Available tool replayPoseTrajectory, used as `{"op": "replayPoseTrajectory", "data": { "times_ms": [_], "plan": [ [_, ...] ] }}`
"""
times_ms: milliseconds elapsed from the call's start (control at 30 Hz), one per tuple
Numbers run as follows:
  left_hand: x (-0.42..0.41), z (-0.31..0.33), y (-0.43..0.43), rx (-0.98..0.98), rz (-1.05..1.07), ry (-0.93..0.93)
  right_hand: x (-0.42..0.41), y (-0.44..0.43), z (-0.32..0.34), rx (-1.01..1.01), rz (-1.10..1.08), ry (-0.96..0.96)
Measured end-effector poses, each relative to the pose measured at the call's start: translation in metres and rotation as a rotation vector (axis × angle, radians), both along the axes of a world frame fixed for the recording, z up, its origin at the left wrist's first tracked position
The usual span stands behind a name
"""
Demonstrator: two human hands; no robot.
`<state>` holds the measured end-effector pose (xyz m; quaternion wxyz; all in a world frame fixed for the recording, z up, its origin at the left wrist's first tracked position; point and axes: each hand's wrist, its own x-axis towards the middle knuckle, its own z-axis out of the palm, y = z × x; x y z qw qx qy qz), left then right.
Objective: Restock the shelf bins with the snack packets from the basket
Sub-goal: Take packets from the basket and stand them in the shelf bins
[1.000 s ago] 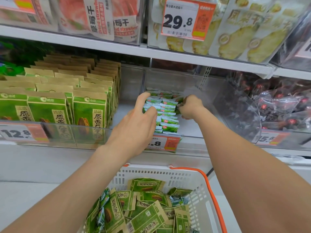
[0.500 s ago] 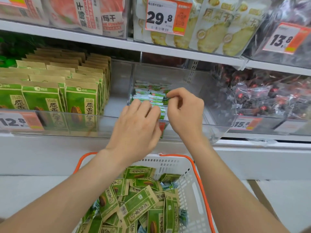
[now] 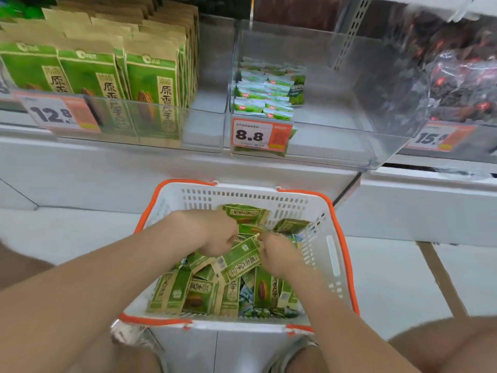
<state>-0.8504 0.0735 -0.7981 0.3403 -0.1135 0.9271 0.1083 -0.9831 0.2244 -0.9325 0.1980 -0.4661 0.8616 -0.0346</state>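
A white basket (image 3: 242,196) with an orange rim sits below the shelf and holds several green and kraft snack packets (image 3: 199,294); a few small blue-green packets (image 3: 246,294) lie under them. Both my hands are down inside it. My left hand (image 3: 215,234) has its fingers curled onto the upper edge of a long green packet (image 3: 239,261). My right hand (image 3: 278,255) pinches that packet's top corner. Above, a clear shelf bin (image 3: 336,135) tagged 8.8 holds rows of small green-white packets (image 3: 263,92) in its left part.
The bin to the left is packed with upright green and kraft bags (image 3: 150,76) behind a 12.8 tag (image 3: 53,113). Dark red-spotted packets (image 3: 457,76) fill the bin on the right. A white ledge (image 3: 161,168) runs under the bins.
Both hands have left the 8.8 shelf bin and dropped into the basket, where they now grasp among the packets. The view has tilted downward.
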Motion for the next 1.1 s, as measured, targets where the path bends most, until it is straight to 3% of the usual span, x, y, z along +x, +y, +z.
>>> {"op": "replayPoseTrajectory", "data": {
  "times_ms": [167,367,567,733,900,1033,1100],
  "plan": [
    [0.004,-0.008,0.001,-0.006,-0.001,-0.002,0.02,0.009,-0.033,0.227,0.307,0.118],
    [0.006,-0.005,-0.003,-0.015,0.006,0.006,0.023,-0.005,-0.044,0.288,0.37,0.301],
    [0.007,0.004,-0.009,-0.018,0.026,0.007,0.013,-0.016,-0.009,0.248,0.35,0.171],
    [0.003,0.018,-0.017,0.038,0.085,0.052,0.004,-0.04,0.066,-0.052,0.113,-0.282],
    [0.005,0.037,-0.031,0.133,0.192,0.265,0.003,-0.045,0.148,-0.255,0.052,-0.287],
    [0.012,0.064,-0.044,0.5,0.376,0.471,0.005,-0.037,0.195,-0.505,0.006,-0.197],
    [0.018,0.079,-0.044,0.725,0.525,0.564,0.007,-0.036,0.208,-0.78,-0.106,-0.315]
  ]
}}
